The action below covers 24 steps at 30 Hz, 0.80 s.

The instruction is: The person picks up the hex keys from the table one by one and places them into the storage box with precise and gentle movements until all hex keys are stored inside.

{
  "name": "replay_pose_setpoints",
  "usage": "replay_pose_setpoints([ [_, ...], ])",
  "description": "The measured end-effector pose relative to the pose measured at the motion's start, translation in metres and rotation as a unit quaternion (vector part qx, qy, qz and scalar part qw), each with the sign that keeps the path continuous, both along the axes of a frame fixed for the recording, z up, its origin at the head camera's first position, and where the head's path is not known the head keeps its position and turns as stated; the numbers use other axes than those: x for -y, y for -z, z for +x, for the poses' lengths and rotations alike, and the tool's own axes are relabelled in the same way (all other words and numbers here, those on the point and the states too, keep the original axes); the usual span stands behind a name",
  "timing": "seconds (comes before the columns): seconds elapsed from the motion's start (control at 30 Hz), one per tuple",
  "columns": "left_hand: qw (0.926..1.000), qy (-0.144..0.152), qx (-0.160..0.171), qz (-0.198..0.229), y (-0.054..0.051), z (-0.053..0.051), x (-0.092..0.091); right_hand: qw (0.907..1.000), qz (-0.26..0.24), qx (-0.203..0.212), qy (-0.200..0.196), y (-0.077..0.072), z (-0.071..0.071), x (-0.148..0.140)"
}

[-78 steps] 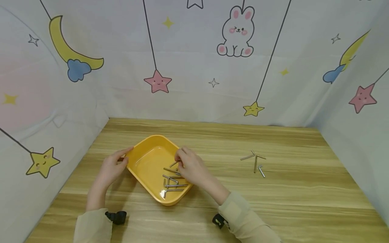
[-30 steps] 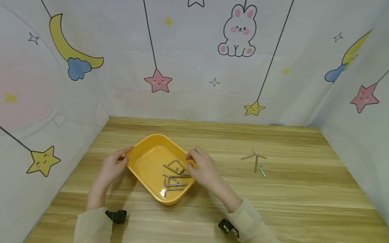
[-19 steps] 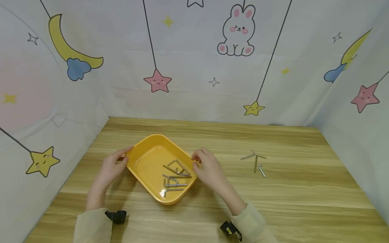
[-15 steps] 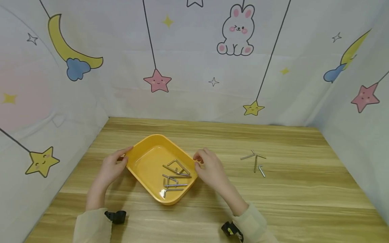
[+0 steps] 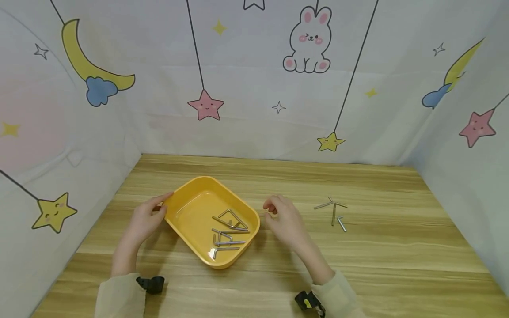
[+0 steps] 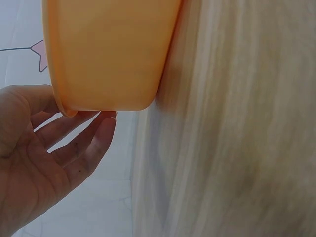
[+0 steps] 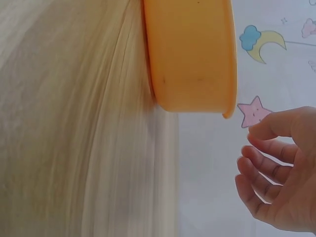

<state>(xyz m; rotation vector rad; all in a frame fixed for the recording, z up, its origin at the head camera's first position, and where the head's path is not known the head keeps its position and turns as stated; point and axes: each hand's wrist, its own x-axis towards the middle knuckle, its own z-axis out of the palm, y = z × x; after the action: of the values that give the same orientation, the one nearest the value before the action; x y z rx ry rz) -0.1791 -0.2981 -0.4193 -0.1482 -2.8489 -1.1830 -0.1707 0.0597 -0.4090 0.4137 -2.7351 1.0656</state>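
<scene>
A yellow plastic bin [image 5: 191, 238] stands on the wooden table, with several L-shaped hex keys [image 5: 227, 248] lying towards its near right side. At the bin's left corner, my left hand [image 5: 144, 223] touches the outside of the rim and wall with extended fingers, as the left wrist view also shows. My right hand [image 5: 287, 223] is just right of the bin, apart from it, its fingers loosely bent and nothing between them. Farther right on the table lie a grey hex key [image 5: 324, 206], a brass-coloured hex key [image 5: 334, 214] and a small silver hex key [image 5: 342, 224].
The wood-grain table [image 5: 377, 265] reaches back to a white cloth backdrop [image 5: 246, 137] printed with stars, moons and a rabbit. Cloth walls also border the left and right sides. A black wrist camera [image 5: 151, 285] sits below my left hand, another [image 5: 310, 303] below my right.
My right hand has let go of a hex key inside the bin and moved right, out past the rim. My left hand and the bin stay in place.
</scene>
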Motion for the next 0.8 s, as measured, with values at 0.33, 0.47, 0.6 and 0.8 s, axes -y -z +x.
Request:
replay_pose_setpoints([
  [0.33, 1.0, -0.001, 0.0, 0.001, 0.001, 0.0, 0.0, 0.9997, 0.002, 0.018, 0.016, 0.001, -0.001, -0.016],
  [0.47, 1.0, -0.001, -0.002, -0.001, 0.0, 0.0, 0.0, 0.9996, 0.004, 0.019, 0.022, 0.002, -0.002, -0.023],
  [0.6, 1.0, 0.0, -0.002, -0.001, 0.0, 0.0, 0.0, 0.9994, 0.014, 0.015, 0.028, 0.003, -0.002, -0.029],
  [0.8, 1.0, -0.001, 0.002, -0.001, 0.0, 0.0, 0.0, 0.9987, 0.032, 0.018, 0.035, 0.005, -0.002, -0.038],
])
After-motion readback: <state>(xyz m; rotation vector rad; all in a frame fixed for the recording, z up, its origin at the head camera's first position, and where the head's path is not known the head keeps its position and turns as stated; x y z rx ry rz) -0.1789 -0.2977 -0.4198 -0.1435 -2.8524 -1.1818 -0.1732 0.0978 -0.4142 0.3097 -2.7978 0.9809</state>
